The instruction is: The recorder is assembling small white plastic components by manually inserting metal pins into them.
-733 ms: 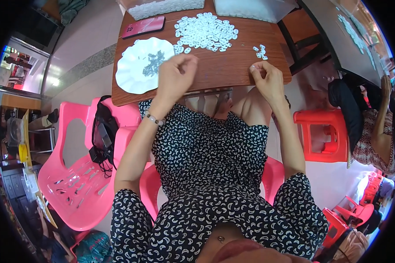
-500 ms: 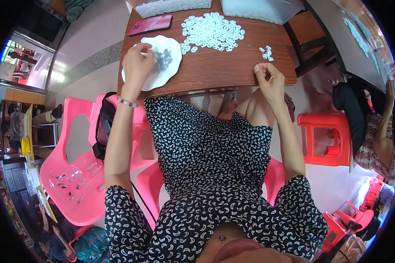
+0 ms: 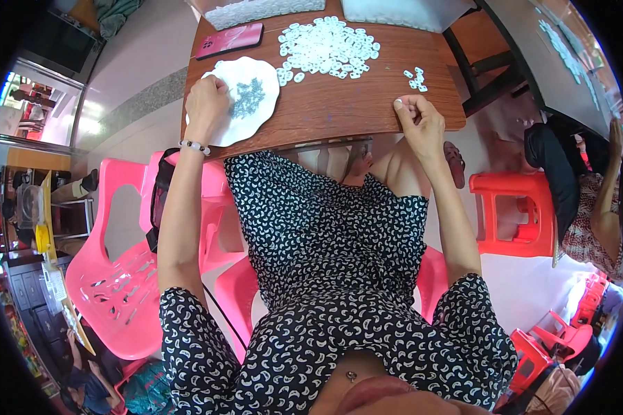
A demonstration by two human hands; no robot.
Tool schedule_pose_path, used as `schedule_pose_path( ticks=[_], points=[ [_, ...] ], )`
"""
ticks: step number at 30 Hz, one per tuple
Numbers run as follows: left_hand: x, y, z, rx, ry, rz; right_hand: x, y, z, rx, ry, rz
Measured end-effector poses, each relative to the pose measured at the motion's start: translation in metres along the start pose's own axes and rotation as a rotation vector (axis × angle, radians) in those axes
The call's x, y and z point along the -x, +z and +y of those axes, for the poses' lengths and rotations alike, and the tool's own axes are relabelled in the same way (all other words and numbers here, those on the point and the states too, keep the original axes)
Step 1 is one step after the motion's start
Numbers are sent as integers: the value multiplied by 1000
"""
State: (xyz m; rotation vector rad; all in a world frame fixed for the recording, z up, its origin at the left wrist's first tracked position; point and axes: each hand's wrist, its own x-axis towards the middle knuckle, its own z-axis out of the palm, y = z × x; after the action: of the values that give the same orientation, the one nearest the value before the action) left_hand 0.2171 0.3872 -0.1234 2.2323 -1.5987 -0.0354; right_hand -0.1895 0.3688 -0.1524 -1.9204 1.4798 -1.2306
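Observation:
My left hand [image 3: 208, 105] is over the left side of a scalloped white plate [image 3: 264, 128], fingers curled together; whatever they hold is hidden. Small grey, metallic-looking bits [image 3: 248, 97] lie heaped on the plate, to the right of that hand. Above the table's front right part, my right hand [image 3: 422, 126] is closed in a pinch, with a small white piece [image 3: 399, 104] showing at the thumb tip. Just beyond it sits a little cluster of white pieces [image 3: 417, 80]. A large pile of small white oval pieces with holes [image 3: 327, 48] spreads across the far middle.
A pink phone [image 3: 230, 40] lies behind the plate on the brown wooden table [image 3: 332, 114]. Two clear bins [image 3: 266, 12] of white pieces stand at the far edge. A pink chair [image 3: 118, 297] is at my left, a red stool [image 3: 512, 211] at my right, with another person beyond.
My left hand has drawn slightly left and down from beside the grey bits, its fingers curling closer. My right hand stays pinched in nearly the same place. The whole view has shifted slightly.

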Motion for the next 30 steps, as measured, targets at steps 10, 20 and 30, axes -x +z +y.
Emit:
schedule_pose_path(
  ticks=[10,20,30],
  points=[
    [13,-7,23,568,59,72,2,-4,-9,-82,-2,-34],
    [122,-30,165,1138,73,-672,43,-1,-83,-528,-30,-332],
    [133,-15,169,1217,85,-590,49,-6,-79,-536,-10,-349]
  ],
)
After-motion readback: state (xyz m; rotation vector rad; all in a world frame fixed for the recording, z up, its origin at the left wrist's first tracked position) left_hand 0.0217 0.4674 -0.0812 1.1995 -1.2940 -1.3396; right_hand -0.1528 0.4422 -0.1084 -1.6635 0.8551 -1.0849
